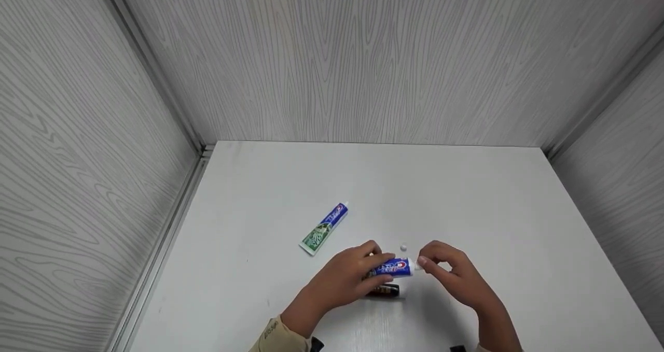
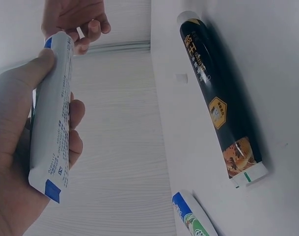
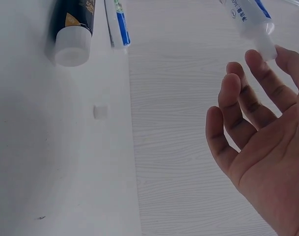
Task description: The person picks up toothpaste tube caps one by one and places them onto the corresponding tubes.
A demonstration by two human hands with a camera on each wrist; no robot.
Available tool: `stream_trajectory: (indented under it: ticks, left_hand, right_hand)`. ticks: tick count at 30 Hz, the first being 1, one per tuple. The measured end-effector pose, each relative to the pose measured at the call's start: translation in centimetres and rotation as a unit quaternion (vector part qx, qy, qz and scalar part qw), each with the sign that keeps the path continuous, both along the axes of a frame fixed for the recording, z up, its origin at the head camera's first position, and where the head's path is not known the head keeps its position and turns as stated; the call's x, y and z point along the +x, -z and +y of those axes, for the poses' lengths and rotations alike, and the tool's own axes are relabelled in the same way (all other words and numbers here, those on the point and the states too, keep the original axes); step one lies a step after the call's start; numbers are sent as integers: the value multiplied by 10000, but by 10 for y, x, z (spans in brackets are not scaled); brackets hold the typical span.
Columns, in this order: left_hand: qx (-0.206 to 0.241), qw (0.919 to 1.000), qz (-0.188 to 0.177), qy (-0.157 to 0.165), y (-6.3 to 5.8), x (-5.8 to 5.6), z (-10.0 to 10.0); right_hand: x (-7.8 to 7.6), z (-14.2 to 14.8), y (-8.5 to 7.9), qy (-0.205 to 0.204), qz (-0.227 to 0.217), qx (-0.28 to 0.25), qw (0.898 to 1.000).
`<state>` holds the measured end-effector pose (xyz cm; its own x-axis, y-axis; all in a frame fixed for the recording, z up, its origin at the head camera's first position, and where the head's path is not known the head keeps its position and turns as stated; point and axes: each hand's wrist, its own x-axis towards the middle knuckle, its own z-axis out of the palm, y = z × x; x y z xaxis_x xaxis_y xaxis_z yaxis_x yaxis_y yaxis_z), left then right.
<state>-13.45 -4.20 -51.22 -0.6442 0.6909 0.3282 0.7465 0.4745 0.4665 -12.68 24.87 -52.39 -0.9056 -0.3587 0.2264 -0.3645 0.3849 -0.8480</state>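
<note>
My left hand (image 1: 347, 277) grips a blue and white toothpaste tube (image 1: 397, 267) around its body, above the table. In the left wrist view the tube's white printed back (image 2: 53, 118) shows, with the thumb along one side. At the tube's narrow end, the thumb and index finger of my right hand (image 1: 456, 274) pinch its small white cap (image 3: 266, 47); the other fingers of that hand are spread and loosely bent. Below the held tube lies a black toothpaste tube (image 2: 218, 98) with a white cap (image 3: 73, 46), partly hidden by my left hand in the head view.
A blue and green toothpaste tube (image 1: 324, 228) lies slanted on the white table (image 1: 249, 186), left of and beyond my hands. A small white cap (image 1: 403, 247) stands just beyond the held tube. Wood-grain panels (image 1: 332, 61) close in the table at back and sides.
</note>
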Motion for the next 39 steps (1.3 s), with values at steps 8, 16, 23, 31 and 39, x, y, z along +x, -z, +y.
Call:
stream_trajectory:
  ticks: [8, 16, 23, 31, 39]
  left_hand:
    - [-35, 10000, -69, 55, -2, -1, 2]
    - [-35, 9999, -137, 50, 1, -1, 2]
    - [12, 9999, -120, 60, 2, -1, 3]
    - [-23, 9998, -179, 49, 2, -2, 2]
    - [10, 9999, -116, 52, 1, -1, 2]
  right_hand:
    - [0, 3, 0, 38, 115, -70, 9999]
    - [4, 4, -2, -265, 428, -186, 9986]
    - [4, 4, 1, -484, 638, -314, 9963]
    - [3, 4, 2, -298, 419, -36, 9987]
    - [4, 2, 4, -57, 105, 55, 9999]
